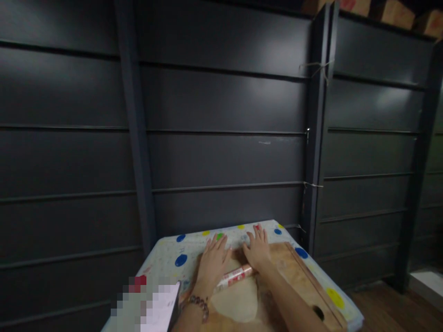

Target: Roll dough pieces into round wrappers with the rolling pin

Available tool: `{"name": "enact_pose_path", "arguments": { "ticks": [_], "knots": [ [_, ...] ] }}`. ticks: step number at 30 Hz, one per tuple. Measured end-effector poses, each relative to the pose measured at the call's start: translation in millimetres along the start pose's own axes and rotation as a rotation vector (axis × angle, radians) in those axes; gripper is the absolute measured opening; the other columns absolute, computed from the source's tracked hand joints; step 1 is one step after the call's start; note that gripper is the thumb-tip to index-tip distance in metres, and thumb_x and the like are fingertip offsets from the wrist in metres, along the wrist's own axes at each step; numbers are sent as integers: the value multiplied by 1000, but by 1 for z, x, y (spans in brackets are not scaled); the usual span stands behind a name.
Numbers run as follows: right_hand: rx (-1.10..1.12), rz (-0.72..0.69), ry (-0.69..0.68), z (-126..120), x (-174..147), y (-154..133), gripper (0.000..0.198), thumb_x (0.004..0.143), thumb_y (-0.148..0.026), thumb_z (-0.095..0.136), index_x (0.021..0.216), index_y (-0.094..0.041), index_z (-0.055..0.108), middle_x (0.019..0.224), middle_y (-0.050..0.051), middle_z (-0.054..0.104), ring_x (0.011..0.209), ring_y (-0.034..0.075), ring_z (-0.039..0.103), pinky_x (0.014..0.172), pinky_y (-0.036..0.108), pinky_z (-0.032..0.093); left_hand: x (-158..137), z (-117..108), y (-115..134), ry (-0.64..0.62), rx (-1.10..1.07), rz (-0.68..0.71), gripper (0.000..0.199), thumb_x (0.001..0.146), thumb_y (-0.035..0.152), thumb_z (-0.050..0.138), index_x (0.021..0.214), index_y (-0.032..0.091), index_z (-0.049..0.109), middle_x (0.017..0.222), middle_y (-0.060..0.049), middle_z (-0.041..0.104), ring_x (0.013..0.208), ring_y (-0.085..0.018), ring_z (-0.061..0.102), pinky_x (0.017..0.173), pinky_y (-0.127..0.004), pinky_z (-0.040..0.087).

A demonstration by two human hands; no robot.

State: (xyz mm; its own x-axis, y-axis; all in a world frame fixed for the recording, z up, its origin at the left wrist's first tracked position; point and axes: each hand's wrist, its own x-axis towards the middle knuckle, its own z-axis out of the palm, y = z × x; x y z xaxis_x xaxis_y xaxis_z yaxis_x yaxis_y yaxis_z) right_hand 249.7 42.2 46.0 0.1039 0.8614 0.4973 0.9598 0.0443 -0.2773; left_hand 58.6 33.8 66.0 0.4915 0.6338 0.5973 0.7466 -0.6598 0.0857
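across the board, the rolling pin slants away rightward

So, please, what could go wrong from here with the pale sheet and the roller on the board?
The roller lies on the wooden board with no fingers curled around it, so a bump might make it roll. The beaded bracelet on the wrist of the left hand is close to the pale sheet; it could press into it if that arm drops.
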Motion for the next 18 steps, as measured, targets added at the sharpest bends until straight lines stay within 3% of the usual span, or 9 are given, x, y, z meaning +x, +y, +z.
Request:
{"name": "enact_pose_path", "arguments": {
  "ticks": [4,7,12,18],
  "knots": [
    [40,-20,-22,7,12,-1,47,98,-33,39,131,-8,61,139,18,58,140,32,38,116,45,22,7,12,-11,23,77,-59,36,101,30,44,131,15,58,138,-14,60,130,-30,52,111,-53,39],
    [77,-92,-37,5,7,2,41,100,-29,35,124,-16,66,131,11,64,134,27,44,113,39,29,2,8,-12,69,183,-49,40,102,27,35,129,13,61,136,-13,62,129,-30,53,108,-50,44],
    [95,-181,-104,4,-15,13,33,98,-28,40,100,-20,72,118,10,69,121,27,52,108,39,36,-22,-18,-21,124,287,172,35,100,30,41,126,23,64,147,-6,54,133,-26,50,105,-45,47],
    [151,-235,-37,-3,-26,12,33,100,-27,37,115,-20,66,133,11,61,132,28,45,112,46,33,-61,-20,-34,216,463,237,48,95,43,52,137,21,55,144,-10,57,127,-27,56,96,-39,53]
  ]
}}
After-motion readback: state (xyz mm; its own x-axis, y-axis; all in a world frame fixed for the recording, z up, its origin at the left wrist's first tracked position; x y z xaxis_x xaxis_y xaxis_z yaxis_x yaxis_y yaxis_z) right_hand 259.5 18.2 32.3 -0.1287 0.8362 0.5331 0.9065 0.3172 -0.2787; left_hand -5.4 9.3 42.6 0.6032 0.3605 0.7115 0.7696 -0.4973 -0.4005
